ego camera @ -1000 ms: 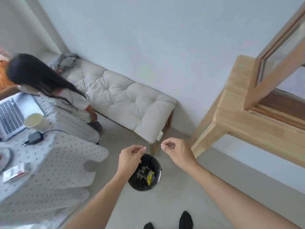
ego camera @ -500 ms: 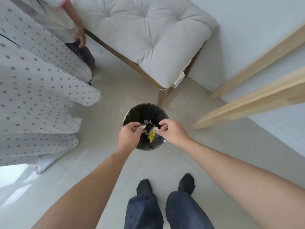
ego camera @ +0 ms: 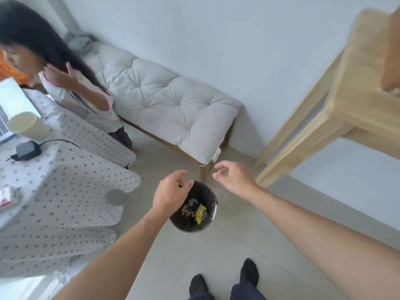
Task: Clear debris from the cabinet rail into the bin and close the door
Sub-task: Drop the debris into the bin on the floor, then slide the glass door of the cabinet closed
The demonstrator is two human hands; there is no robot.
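Here both hands hover above the black bin [ego camera: 213, 215] holding debris [ego camera: 189, 208]: left hand [ego camera: 171, 194] and right hand [ego camera: 234, 179], fingers loosely spread, grasping nothing.

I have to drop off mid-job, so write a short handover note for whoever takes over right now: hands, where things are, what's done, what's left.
Left hand: open, fingers loosely curled, over the near-left rim of the bin; nothing visibly held.
Right hand: open and empty, raised just beyond the bin, near the bench corner.
Bin: black, on the floor in front of the feet, holding grey debris and a yellow wrapper.
Cabinet: wooden, up at right, blurred; its rail and door cannot be made out.
Done: debris is in the bin.
Left: check the rail for remaining debris, then close the door.
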